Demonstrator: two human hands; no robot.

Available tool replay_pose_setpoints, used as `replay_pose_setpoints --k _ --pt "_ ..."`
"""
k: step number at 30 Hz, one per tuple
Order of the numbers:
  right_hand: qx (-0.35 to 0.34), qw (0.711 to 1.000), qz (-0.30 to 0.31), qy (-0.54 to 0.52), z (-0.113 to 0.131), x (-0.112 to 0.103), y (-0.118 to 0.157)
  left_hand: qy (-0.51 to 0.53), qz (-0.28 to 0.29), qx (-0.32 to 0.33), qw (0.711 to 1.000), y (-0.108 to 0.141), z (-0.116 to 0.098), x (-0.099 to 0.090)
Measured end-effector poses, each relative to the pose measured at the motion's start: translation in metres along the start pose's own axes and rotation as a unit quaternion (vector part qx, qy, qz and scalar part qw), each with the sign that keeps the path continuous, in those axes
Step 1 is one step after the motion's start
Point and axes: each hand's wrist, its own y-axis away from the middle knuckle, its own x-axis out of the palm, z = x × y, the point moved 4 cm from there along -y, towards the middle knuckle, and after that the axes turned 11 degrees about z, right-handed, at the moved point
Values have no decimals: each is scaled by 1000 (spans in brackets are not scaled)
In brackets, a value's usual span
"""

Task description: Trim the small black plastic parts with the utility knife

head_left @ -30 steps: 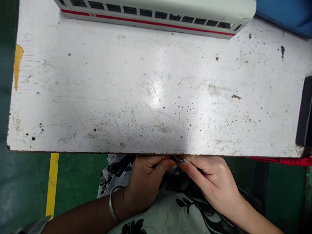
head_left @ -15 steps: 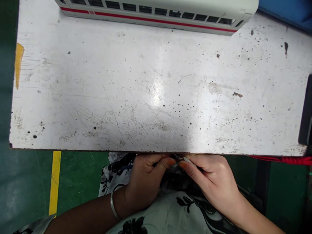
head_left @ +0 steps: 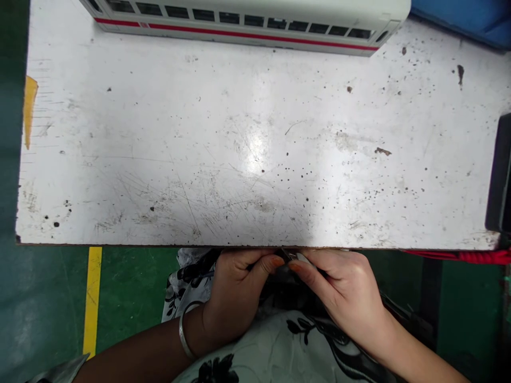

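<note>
My left hand (head_left: 237,290) and my right hand (head_left: 343,282) are close together at the table's front edge, above the patterned clothing on my lap. Both are closed in a pinch, thumbs pointing toward each other. Between the fingertips shows a small, thin piece with a metallic glint (head_left: 292,256); its kind is too small to make out. A pale, whitish bit (head_left: 302,258) sticks out beside my right thumb. The table edge hides the far fingers of both hands.
A scratched white table (head_left: 179,133) spans the view. At its back stands a model train coach (head_left: 247,32) with a red stripe. A blue object (head_left: 463,21) lies at the back right, a black object (head_left: 499,175) at the right edge, and red material (head_left: 471,256) below it.
The view has shifted slightly, so the coach and table marks appear a little further left. Both hands keep their pinch at the table edge, with barely any movement.
</note>
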Motion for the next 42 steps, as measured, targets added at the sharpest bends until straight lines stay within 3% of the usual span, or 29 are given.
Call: replay_pose_setpoints --k 12,19,27,36,42 --pt "-44 997 -65 -20 -5 7 -1 -26 -10 57 998 -3 -2 0" --pt "-59 994 -91 -20 -10 12 -1 -56 -11 48 997 -1 7 -3" --pt "-82 991 -70 -82 -13 13 -3 -35 -14 -7 999 1 10 -2" --pt "-84 980 -14 -179 -12 12 -1 21 -8 -20 1000 1 18 -1" --pt "-62 986 -2 -154 -14 10 1 29 -18 -20 999 2 19 1"
